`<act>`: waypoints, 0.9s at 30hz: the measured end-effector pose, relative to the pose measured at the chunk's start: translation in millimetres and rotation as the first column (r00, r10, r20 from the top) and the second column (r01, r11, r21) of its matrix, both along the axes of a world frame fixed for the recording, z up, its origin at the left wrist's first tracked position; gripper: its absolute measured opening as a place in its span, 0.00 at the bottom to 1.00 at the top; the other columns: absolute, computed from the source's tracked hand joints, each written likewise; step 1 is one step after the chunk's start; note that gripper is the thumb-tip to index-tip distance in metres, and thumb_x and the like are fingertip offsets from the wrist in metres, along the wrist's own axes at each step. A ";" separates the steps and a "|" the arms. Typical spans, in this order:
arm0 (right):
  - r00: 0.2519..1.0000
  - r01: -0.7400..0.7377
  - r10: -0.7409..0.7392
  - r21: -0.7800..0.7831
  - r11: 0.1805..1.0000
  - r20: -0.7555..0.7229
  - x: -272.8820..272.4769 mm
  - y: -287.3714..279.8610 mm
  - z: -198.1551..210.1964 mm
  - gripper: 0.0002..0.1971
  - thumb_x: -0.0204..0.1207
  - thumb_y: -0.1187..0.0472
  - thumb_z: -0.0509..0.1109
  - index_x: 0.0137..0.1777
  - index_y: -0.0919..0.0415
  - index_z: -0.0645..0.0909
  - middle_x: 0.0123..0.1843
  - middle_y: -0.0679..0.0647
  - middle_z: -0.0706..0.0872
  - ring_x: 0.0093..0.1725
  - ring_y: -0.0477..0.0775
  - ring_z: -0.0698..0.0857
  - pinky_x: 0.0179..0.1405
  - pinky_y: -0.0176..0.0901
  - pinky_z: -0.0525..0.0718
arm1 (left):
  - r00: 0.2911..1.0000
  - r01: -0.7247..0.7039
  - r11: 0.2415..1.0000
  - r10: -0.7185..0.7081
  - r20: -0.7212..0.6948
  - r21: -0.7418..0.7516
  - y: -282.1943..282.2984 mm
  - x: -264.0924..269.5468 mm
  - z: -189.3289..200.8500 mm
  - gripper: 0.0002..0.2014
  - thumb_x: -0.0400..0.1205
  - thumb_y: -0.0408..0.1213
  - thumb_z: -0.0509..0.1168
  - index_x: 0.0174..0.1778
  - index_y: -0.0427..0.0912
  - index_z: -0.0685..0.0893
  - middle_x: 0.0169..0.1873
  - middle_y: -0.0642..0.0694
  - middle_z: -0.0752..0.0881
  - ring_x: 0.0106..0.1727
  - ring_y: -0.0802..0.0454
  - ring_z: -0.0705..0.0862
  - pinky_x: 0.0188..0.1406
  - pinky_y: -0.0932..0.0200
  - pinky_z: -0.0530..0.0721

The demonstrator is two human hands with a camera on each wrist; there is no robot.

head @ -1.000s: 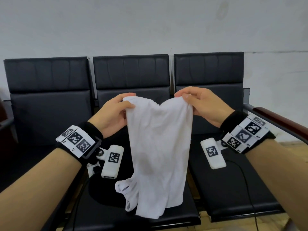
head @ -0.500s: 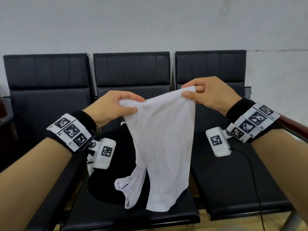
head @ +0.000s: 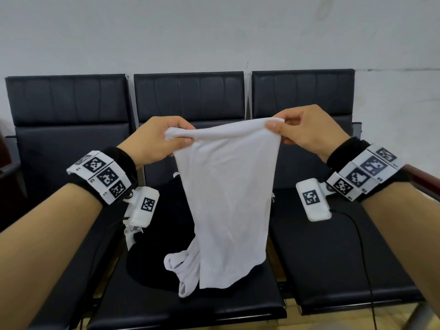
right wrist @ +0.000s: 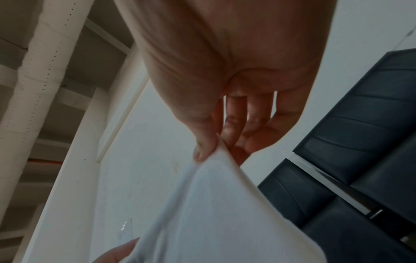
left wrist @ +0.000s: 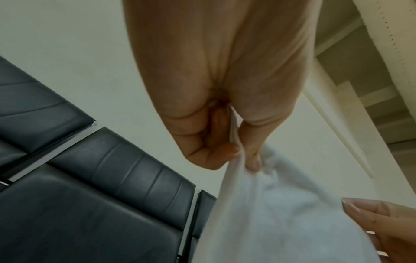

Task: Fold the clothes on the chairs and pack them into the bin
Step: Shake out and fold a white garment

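holding a white tank top (head: 228, 198) up above the middle chair (head: 190, 303), left hand (head: 157, 141) and right hand (head: 307, 129) each pinching a top corner; judged mid-straightening, next needing a lengthwise fold, bin unseen.

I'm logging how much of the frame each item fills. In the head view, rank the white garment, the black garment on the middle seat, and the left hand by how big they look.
1. white garment: largest, though nearest the camera.
2. black garment: partly hidden behind it, so its true extent is unsure.
3. left hand: smallest.
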State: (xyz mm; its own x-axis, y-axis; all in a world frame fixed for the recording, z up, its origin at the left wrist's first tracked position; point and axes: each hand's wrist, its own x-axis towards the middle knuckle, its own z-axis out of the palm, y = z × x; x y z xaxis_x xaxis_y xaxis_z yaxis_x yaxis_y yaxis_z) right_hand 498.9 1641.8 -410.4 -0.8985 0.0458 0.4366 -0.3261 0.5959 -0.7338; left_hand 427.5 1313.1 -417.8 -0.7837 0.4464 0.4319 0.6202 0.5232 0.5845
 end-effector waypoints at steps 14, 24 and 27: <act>0.989 0.125 -0.121 0.039 0.991 -0.088 -60.6 -11.1 32.1 0.17 0.88 0.48 0.63 0.56 0.63 0.84 0.55 0.63 0.90 0.55 0.66 0.90 0.58 0.66 0.90 | 0.826 -0.013 0.723 -0.381 0.415 0.691 34.7 -46.4 31.7 0.19 0.91 0.38 0.64 0.75 0.33 0.81 0.68 0.38 0.88 0.68 0.44 0.88 0.62 0.48 0.90; 0.997 -0.068 0.067 0.015 0.998 0.034 0.2 -19.0 -28.1 0.10 0.89 0.51 0.66 0.52 0.54 0.86 0.42 0.46 0.93 0.45 0.42 0.92 0.48 0.45 0.92 | 0.775 -0.014 0.894 -0.274 0.569 0.449 -1.3 9.9 -17.9 0.16 0.80 0.40 0.71 0.64 0.43 0.88 0.59 0.44 0.93 0.57 0.51 0.93 0.46 0.56 0.93; 0.955 -0.189 0.167 0.068 0.980 0.245 16.0 -18.7 -90.1 0.10 0.89 0.53 0.66 0.52 0.54 0.87 0.45 0.45 0.94 0.48 0.44 0.93 0.53 0.49 0.93 | 0.674 0.001 0.956 -0.217 0.707 0.293 -16.2 25.6 -79.1 0.12 0.80 0.38 0.72 0.58 0.42 0.89 0.55 0.44 0.94 0.55 0.51 0.93 0.47 0.54 0.93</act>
State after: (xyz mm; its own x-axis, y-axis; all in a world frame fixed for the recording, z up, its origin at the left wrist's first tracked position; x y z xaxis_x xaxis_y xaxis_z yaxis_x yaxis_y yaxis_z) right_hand 514.9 1623.1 -500.5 -0.9666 -0.1537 0.2052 -0.2562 0.6110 -0.7490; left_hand 453.1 1296.9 -496.9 -0.8468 0.5119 -0.1448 -0.0137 0.2510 0.9679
